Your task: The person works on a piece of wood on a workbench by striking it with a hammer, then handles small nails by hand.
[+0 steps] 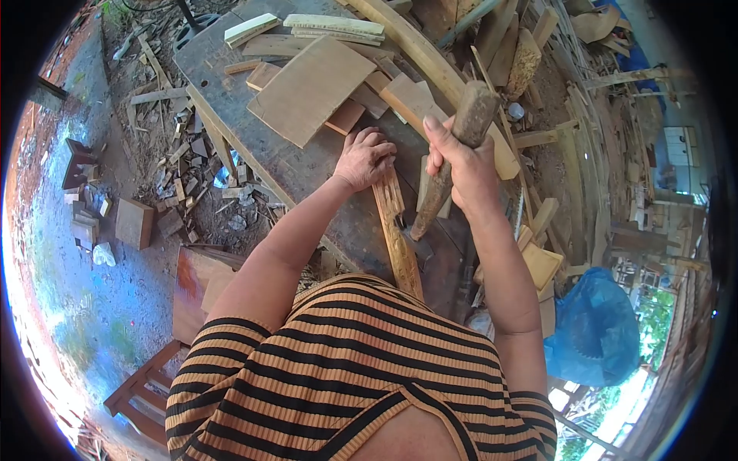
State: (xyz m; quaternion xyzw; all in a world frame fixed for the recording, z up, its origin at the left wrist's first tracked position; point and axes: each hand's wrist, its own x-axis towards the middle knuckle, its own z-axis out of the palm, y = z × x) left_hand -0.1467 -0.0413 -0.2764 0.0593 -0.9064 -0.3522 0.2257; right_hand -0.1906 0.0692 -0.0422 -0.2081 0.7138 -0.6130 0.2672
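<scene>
My left hand (367,160) is closed round the far end of a narrow, rough wooden strip (400,238), which lies on the dark worktable (307,173) with its near end by my striped shirt. In my right hand (465,161) is a thick wooden stick (475,115), held tilted over the table, its narrow end low near a dark metal piece (419,246) beside the strip. Whether the stick touches that metal piece I cannot tell. A flat square board (314,88) lies just beyond my left hand, on top of smaller wood blocks.
Long beams (415,46) and loose boards cover the table's far and right sides. Wood scraps (184,180) litter the ground at the left. A blue plastic bag (592,326) hangs at the lower right, and a slatted wooden piece (142,384) stands at the lower left.
</scene>
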